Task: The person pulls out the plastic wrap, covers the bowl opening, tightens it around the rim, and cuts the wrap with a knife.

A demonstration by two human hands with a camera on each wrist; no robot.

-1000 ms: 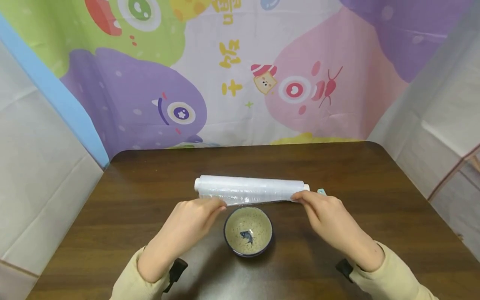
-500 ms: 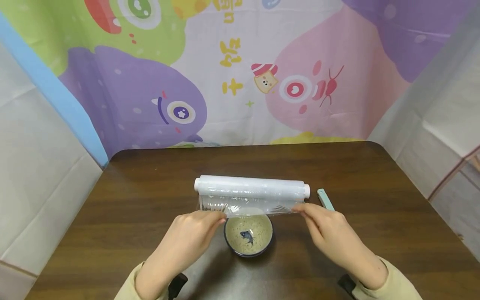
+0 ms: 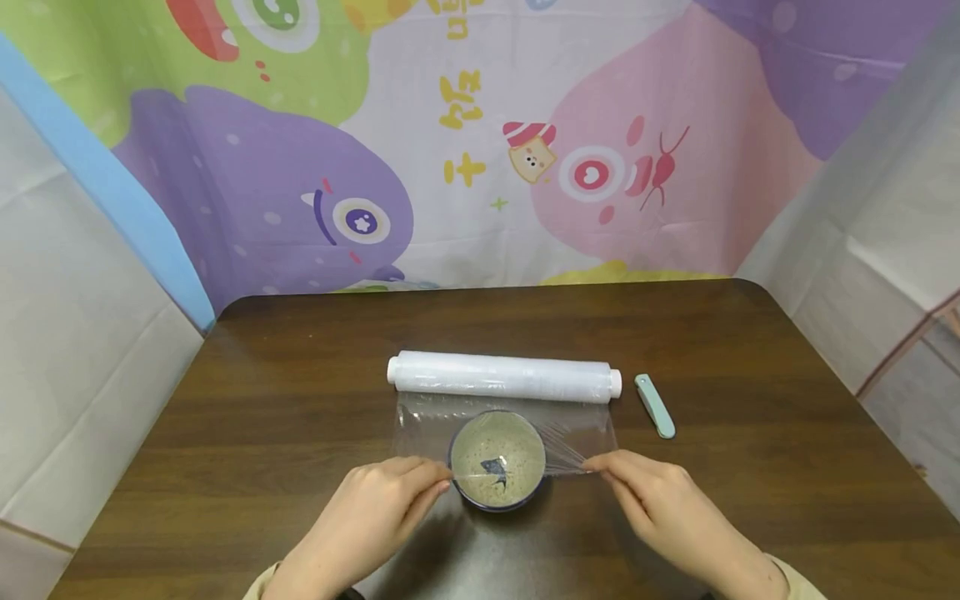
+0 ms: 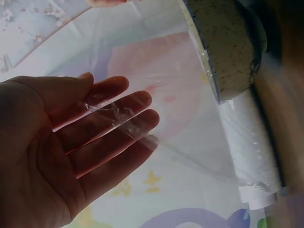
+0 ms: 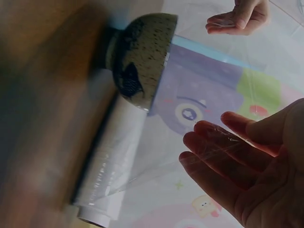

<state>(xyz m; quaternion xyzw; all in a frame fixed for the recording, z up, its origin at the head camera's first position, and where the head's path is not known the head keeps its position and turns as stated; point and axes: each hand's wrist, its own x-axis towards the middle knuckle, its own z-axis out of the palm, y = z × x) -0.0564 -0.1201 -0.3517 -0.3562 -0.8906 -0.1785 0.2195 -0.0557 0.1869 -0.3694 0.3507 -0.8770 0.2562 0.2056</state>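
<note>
Between my two hands a clear sheet of cling film (image 3: 573, 433) stretches from its roll (image 3: 502, 377) toward me, over a speckled bowl (image 3: 497, 492) with a blue rim and fish motif. My left hand (image 3: 378, 510) pinches the sheet's near left corner between thumb and forefinger. At the near right corner my right hand (image 3: 671, 510) does the same, with creases fanning out from its fingertips. In the left wrist view the film lies across the fingers of my left hand (image 4: 102, 128), below the level of the bowl (image 4: 225, 47). The right wrist view shows the bowl (image 5: 147, 59) from the side.
A pale green, slim folded cutter (image 3: 655, 406) lies right of the roll on the brown wooden table (image 3: 300, 375). Behind the table hangs a cartoon-printed cloth (image 3: 465, 233), and light panels (image 3: 75, 333) stand at both sides.
Both hands have drawn the film edge toward me, from beyond the bowl to over it. The sheet has lengthened while the roll stays in place. The cutter has come into full sight.
</note>
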